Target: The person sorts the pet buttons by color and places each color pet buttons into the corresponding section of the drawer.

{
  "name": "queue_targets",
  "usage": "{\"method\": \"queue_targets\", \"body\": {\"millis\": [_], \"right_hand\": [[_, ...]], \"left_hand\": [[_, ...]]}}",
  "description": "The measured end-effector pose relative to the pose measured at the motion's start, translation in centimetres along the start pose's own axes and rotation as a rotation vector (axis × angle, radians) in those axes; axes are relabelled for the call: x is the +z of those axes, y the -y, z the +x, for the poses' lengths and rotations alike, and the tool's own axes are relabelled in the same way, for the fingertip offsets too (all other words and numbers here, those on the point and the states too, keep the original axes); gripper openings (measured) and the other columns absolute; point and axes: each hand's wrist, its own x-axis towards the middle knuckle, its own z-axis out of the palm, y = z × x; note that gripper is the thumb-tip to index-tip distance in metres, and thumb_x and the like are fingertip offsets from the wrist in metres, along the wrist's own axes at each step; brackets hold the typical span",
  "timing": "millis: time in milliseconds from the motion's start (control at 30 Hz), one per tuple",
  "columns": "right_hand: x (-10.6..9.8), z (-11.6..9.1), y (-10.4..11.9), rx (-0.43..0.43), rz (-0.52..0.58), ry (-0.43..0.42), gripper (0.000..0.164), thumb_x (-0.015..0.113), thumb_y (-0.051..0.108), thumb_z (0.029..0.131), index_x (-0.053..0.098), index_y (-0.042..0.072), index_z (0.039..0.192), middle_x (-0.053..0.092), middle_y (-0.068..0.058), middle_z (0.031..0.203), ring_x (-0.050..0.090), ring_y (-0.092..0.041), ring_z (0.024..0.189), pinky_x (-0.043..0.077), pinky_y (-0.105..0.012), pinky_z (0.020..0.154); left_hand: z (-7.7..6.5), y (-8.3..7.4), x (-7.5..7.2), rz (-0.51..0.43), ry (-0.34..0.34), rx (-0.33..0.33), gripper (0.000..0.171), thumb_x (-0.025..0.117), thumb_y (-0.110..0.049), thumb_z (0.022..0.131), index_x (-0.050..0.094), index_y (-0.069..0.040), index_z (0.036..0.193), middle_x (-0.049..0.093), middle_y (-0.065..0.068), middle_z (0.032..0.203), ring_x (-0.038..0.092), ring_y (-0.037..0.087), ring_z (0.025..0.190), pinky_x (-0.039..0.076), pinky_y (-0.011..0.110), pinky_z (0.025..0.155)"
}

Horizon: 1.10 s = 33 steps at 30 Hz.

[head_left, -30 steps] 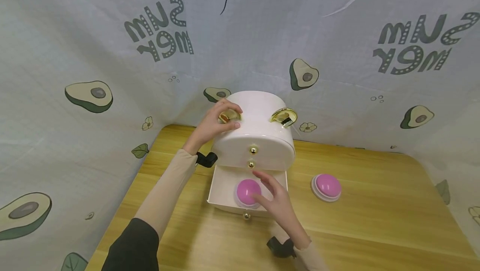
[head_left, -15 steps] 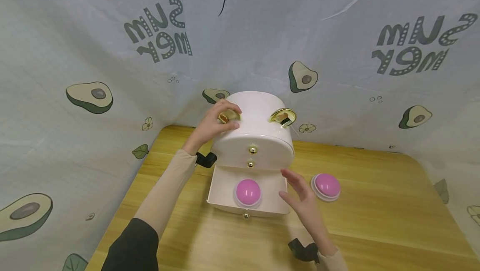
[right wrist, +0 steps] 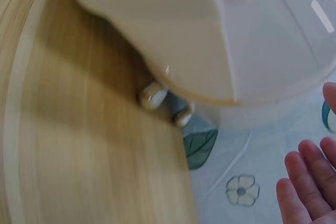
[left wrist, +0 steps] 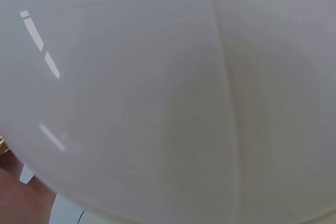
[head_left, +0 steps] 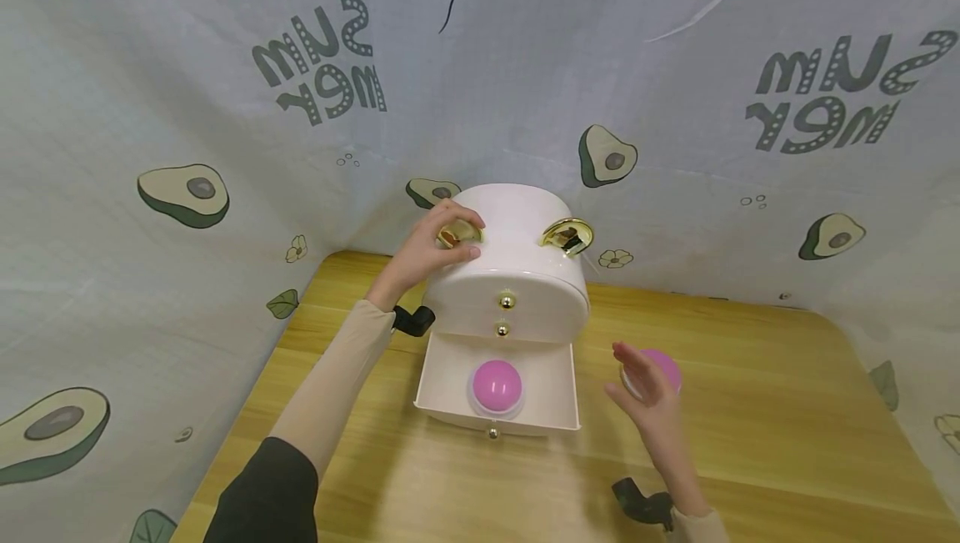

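A white rounded drawer box (head_left: pixel 517 205) with gold ears stands at the table's back. My left hand (head_left: pixel 422 255) grips its left gold ear (head_left: pixel 459 232), fingers over it and thumb in front. The bottom drawer (head_left: pixel 551 380) is pulled out and holds a pink dome on a white round base (head_left: pixel 497 385). My right hand (head_left: pixel 657 409) is right of the drawer, fingers spread apart from the thumb, holding nothing. It partly hides a second pink dome with a white base (head_left: pixel 666 366) on the table. Its fingertips (right wrist: pixel 299 166) show in the right wrist view.
The wooden table (head_left: pixel 765 418) meets a white cloth with avocado prints (head_left: pixel 607 155) behind the box. A gold knob (head_left: pixel 492 433) sticks out from the drawer front. Small gold feet (right wrist: pixel 153 96) hold the box up. Glossy white box surface (left wrist: pixel 131 103) fills the left wrist view.
My right hand has moved right, away from the pink dome in the drawer and over to the one on the table. The left hand stays on the ear.
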Motion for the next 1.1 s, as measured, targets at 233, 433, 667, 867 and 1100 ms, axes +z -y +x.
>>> {"method": "queue_targets", "body": {"millis": [233, 433, 667, 867, 1100], "right_hand": [[-2.0, -0.7, -1.0, 0.081, 0.000, -0.042, 0.053, 0.061, -0.012, 0.086, 0.041, -0.010, 0.135, 0.053, 0.001, 0.133, 0.048, -0.006, 0.118, 0.038, -0.015, 0.095], [-3.0, -1.1, -1.5, 0.112, -0.040, -0.089, 0.058, 0.064, -0.011, 0.084, 0.041, -0.006, 0.138, 0.052, 0.000, 0.134, 0.046, -0.007, 0.121, 0.034, -0.015, 0.098], [-4.1, -1.3, -2.4, 0.169, -0.167, -0.120, 0.062, 0.065, -0.007, 0.086, 0.038, -0.003, 0.142, 0.042, -0.010, 0.144, 0.035, -0.004, 0.129, 0.026, -0.015, 0.104], [-4.7, -1.1, -3.3, 0.236, -0.241, -0.152, 0.068, 0.067, 0.001, 0.087, 0.032, 0.001, 0.146, 0.032, -0.018, 0.149, 0.026, -0.007, 0.135, 0.018, -0.019, 0.109], [-5.4, -0.9, -4.6, 0.313, -0.238, -0.166, 0.074, 0.067, 0.007, 0.089, 0.024, 0.004, 0.150, 0.023, -0.018, 0.153, 0.016, -0.021, 0.142, 0.010, -0.036, 0.114]], "left_hand": [[0.1, 0.1, 0.1, -0.012, 0.005, 0.008, 0.031, 0.072, -0.007, 0.083, 0.064, -0.003, 0.112, 0.051, 0.013, 0.110, 0.044, 0.030, 0.109, 0.036, 0.048, 0.089], [-0.1, -1.0, 0.0, -0.005, 0.008, 0.002, 0.028, 0.070, -0.005, 0.084, 0.063, -0.001, 0.110, 0.051, 0.013, 0.108, 0.044, 0.032, 0.108, 0.038, 0.042, 0.087], [0.0, 0.2, 0.0, 0.012, 0.007, 0.017, 0.028, 0.072, -0.012, 0.083, 0.064, -0.008, 0.110, 0.051, 0.003, 0.106, 0.045, 0.025, 0.106, 0.039, 0.038, 0.085], [0.1, 0.3, 0.0, -0.002, 0.010, 0.003, 0.030, 0.072, -0.011, 0.083, 0.064, -0.007, 0.112, 0.051, 0.008, 0.108, 0.045, 0.027, 0.108, 0.039, 0.045, 0.085], [-0.2, -1.3, 0.0, -0.029, 0.016, -0.009, 0.030, 0.070, -0.003, 0.083, 0.062, 0.001, 0.112, 0.049, 0.020, 0.111, 0.043, 0.038, 0.110, 0.036, 0.058, 0.088]]}}
